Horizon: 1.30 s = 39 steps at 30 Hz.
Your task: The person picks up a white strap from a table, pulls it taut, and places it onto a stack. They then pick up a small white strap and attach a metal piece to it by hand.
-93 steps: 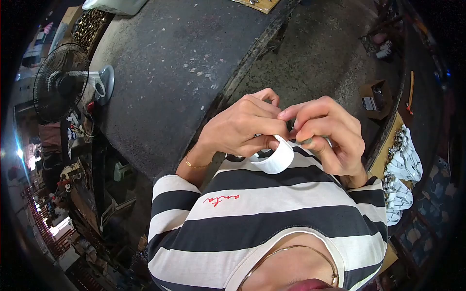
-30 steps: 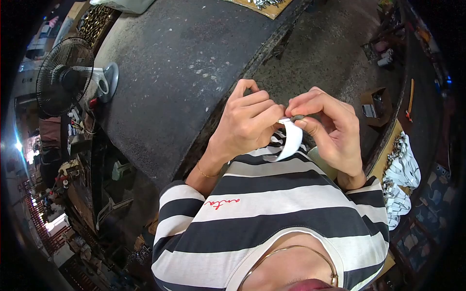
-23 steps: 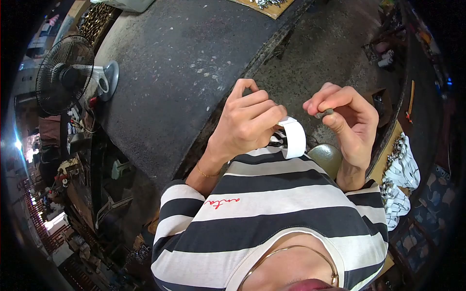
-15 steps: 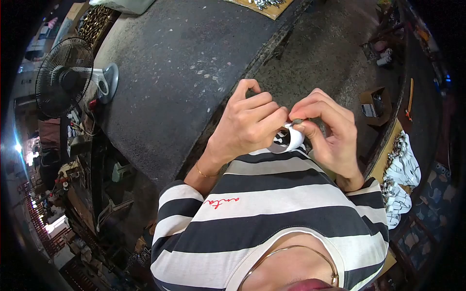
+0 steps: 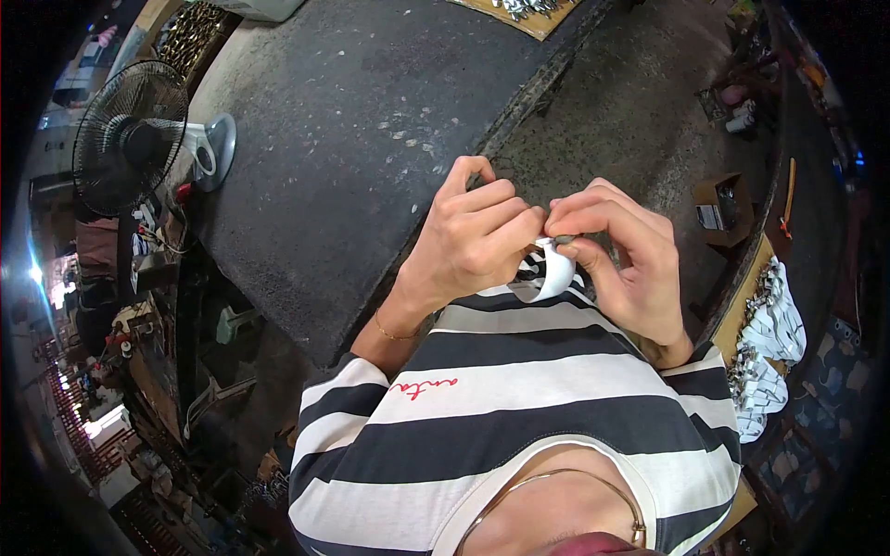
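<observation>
So, what are you holding?

Mostly a white band [image 5: 558,276]. It hangs in an open curl just in front of my striped shirt [image 5: 519,371], with its upper end at the fingertips of my left hand [image 5: 475,236].

And how is that hand set?

Fingers curled in, pinching the band's end, I'd say; the thumb is hidden behind them, so I can't tell how hard it presses. My right hand [image 5: 630,252] pinches a small dark piece [image 5: 563,240] between thumb and forefinger, close by that same end. Whether the two things touch, I can't make out.

How would the band handle?

Lightly, I think. It looks thin and flat, springy enough to keep its curve yet easy to bend, and hardly fragile. Its face seems smooth, perhaps a bit slippery. I'd take hold right at the end, flat between thumb and finger, and leave the loop free; gripped mid-curl, the end would probably swing about.

And the dark piece?

Harder and stiffer, by its look, and tiny, so fingertips only, by its edges.

What's around you?

To my right, a pile of white strips [image 5: 777,324] lies on a board [image 5: 740,289]. My left side has the dark bench [image 5: 315,139], with a fan [image 5: 134,139] beyond it.
</observation>
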### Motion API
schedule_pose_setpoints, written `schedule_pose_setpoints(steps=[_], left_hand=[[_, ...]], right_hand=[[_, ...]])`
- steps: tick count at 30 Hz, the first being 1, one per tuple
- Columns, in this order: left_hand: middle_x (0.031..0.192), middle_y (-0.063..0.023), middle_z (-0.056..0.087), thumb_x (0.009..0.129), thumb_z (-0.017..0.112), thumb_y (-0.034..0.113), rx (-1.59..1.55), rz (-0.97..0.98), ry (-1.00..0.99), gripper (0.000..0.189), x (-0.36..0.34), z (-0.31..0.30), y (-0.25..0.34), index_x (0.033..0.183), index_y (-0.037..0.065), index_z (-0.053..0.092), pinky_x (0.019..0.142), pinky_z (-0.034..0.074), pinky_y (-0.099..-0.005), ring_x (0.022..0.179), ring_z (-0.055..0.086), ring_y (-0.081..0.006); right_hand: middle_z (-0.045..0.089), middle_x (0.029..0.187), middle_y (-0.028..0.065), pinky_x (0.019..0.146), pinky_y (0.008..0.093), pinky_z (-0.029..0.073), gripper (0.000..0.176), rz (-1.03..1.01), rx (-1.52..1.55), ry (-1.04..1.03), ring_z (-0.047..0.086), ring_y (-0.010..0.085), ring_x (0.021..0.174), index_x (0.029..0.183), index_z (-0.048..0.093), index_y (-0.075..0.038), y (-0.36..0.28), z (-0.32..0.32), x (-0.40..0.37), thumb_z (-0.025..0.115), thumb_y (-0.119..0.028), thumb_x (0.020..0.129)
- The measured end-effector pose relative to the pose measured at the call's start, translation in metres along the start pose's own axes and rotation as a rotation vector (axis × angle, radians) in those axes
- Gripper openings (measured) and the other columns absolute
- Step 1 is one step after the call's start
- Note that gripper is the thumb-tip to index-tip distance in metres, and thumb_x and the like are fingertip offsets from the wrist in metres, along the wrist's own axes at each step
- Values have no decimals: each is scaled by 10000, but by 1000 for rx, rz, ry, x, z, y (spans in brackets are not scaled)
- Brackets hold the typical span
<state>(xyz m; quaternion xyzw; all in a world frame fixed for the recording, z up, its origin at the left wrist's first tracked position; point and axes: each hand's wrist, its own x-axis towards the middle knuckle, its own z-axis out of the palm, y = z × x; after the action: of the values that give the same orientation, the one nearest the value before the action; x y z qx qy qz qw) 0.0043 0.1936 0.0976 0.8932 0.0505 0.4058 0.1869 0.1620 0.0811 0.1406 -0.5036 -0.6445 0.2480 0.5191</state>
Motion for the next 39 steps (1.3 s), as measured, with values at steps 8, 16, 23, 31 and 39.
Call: schedule_pose_setpoints(steps=[8, 16, 23, 31, 39], left_hand=[[600, -13, 564, 678, 701, 6, -13, 9, 75, 111, -16, -12, -8, 714, 41, 603, 707, 419, -388, 569, 520, -169], [615, -10, 569, 651, 696, -10, -29, -14, 43, 127, -34, -34, -10, 723, 45, 607, 717, 423, -388, 582, 528, -171], [621, -35, 548, 582, 655, -62, -87, -61, 92, 222, -48, -47, -15, 774, 49, 638, 706, 419, -389, 590, 510, -194], [762, -34, 688, 566, 612, -115, -240, -115, 190, 355, -64, -59, -18, 839, 92, 706, 714, 419, -374, 651, 547, -196], [764, -45, 673, 627, 689, -27, -76, -25, 67, 170, -66, -63, -22, 774, 55, 669, 737, 431, -413, 671, 560, -199]], right_hand=[[646, 991, 103, 761, 255, 507, 53, 262, 512, 96, 603, 104, 873, 986, 581, 26, 7, 39, -2, 592, 21, 934], [638, 883, 136, 659, 309, 501, 189, 82, 75, -44, 630, 223, 802, 889, 618, 28, -12, 42, 13, 674, 123, 736], [649, 915, 77, 753, 267, 499, 101, 187, 615, 71, 596, 119, 841, 990, 610, 12, 1, 86, 16, 642, -64, 932], [636, 1070, 170, 812, 288, 499, 114, 105, 669, 28, 620, 174, 925, 978, 670, 40, 1, 81, 17, 669, -17, 879], [629, 941, 104, 751, 279, 484, 94, 55, 148, 31, 615, 176, 852, 909, 657, 13, -17, 97, 14, 700, 2, 825]])
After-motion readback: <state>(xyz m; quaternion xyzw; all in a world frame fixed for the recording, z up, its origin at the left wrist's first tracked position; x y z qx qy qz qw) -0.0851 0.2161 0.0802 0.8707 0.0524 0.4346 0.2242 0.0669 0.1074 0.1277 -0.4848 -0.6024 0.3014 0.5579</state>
